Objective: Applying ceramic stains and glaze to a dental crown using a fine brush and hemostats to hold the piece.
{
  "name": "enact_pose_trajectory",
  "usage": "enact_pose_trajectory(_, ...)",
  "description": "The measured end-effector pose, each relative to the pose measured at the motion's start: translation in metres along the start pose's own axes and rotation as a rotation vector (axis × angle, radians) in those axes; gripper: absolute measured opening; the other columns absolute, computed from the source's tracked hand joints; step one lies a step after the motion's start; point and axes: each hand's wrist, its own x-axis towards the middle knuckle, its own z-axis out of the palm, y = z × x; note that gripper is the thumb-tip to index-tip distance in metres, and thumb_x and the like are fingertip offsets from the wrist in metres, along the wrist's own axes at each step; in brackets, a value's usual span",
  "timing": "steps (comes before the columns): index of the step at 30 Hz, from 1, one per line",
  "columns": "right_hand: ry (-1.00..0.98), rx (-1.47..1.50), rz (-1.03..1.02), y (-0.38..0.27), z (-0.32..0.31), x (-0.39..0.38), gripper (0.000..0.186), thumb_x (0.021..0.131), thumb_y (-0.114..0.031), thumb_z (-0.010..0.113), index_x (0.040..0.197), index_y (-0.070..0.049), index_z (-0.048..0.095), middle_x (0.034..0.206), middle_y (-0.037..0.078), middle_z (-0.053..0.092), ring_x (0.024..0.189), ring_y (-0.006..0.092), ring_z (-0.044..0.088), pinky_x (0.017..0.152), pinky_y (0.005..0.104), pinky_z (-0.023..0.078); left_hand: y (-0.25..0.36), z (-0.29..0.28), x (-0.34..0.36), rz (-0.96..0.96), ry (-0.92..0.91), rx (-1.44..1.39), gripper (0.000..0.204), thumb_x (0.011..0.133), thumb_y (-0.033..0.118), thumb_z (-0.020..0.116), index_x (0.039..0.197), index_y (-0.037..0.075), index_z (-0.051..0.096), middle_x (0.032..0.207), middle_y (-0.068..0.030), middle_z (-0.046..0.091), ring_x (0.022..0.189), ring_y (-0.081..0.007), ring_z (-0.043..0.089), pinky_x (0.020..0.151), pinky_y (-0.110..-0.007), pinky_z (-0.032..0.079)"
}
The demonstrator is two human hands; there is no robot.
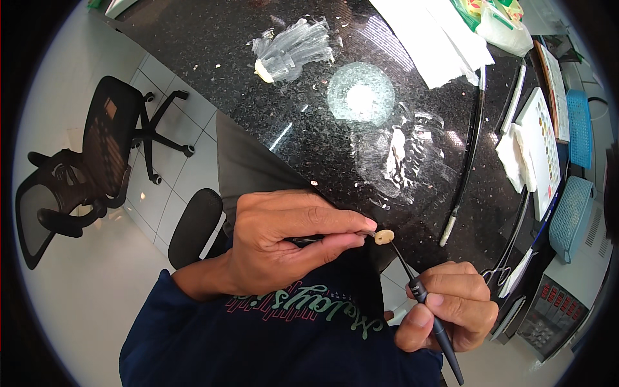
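Observation:
My left hand (pixel 284 240) is closed on a thin metal holder (pixel 367 233), mostly hidden by the fingers, with a small beige piece (pixel 384 237) at its end near the counter's front edge. My right hand (pixel 451 306) grips a slim dark-handled tool (pixel 439 332), its thumb and fingers wrapped round the handle. The tool's thin tip points up-left to the underside of the beige piece; whether it touches is too small to tell.
The black speckled counter (pixel 213 71) holds white smears (pixel 396 155), white sheets (pixel 432 45), long brushes (pixel 471 161), a white palette (pixel 543 148) and scissors (pixel 500 274). Blue baskets (pixel 574 219) line the right; an office chair (pixel 106 135) stands on the floor at left.

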Motion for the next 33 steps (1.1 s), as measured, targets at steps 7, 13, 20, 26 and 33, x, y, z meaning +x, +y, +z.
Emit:
enact_pose_trajectory(7, 0.004, -0.003, 0.021, -0.0009, -0.0005, -0.0004, 0.022, 0.077, -0.004, 0.06, 0.091, -0.003, 0.042, 0.073, 0.01, 0.051, 0.054, 0.0147, 0.052, 0.051, 0.0249, 0.044, 0.0001, 0.0001, -0.0007, -0.006, 0.0, -0.006, 0.016, 0.07, 0.002, 0.072, 0.086, 0.001, 0.071, 0.072, -0.01, 0.068, 0.058, -0.0147, 0.064, 0.051, -0.021, 0.048)
enact_pose_trajectory(13, 0.023, 0.002, 0.007, 0.0, 0.0015, -0.0011, 0.023, 0.077, -0.004, 0.06, 0.092, -0.003, 0.043, 0.073, 0.01, 0.051, 0.055, 0.0152, 0.053, 0.052, 0.0248, 0.044, -0.0015, -0.0003, -0.0015, 0.002, -0.002, -0.004, 0.017, 0.07, 0.001, 0.072, 0.087, 0.001, 0.071, 0.073, -0.0104, 0.069, 0.059, -0.0151, 0.064, 0.052, -0.022, 0.048)
enact_pose_trajectory(20, 0.037, -0.037, 0.018, -0.0045, 0.0043, 0.0017, 0.02, 0.079, -0.005, 0.059, 0.092, -0.004, 0.043, 0.073, 0.01, 0.052, 0.054, 0.015, 0.053, 0.051, 0.0243, 0.042, 0.0, -0.0002, -0.0014, 0.002, 0.001, -0.007, 0.017, 0.07, 0.001, 0.072, 0.087, 0.001, 0.071, 0.073, -0.0103, 0.069, 0.059, -0.0151, 0.064, 0.051, -0.022, 0.048)
enact_pose_trajectory(26, 0.036, -0.056, 0.037, -0.0043, 0.0058, 0.0022, 0.021, 0.079, -0.005, 0.059, 0.093, -0.004, 0.043, 0.073, 0.01, 0.052, 0.054, 0.0149, 0.053, 0.052, 0.0244, 0.042, -0.0007, -0.0009, -0.0017, -0.011, -0.001, 0.005, 0.017, 0.07, 0.001, 0.072, 0.087, 0.001, 0.071, 0.071, -0.0102, 0.068, 0.058, -0.0151, 0.064, 0.051, -0.022, 0.048)
enact_pose_trajectory(33, -0.003, -0.05, 0.026, -0.002, 0.0043, 0.0024, 0.022, 0.079, -0.005, 0.059, 0.093, -0.004, 0.042, 0.073, 0.01, 0.052, 0.054, 0.015, 0.053, 0.052, 0.0247, 0.042, -0.0025, -0.0005, -0.0019, -0.006, 0.0, 0.005, 0.017, 0.07, 0.001, 0.072, 0.087, 0.002, 0.071, 0.071, -0.0101, 0.068, 0.058, -0.0152, 0.064, 0.051, -0.022, 0.047)
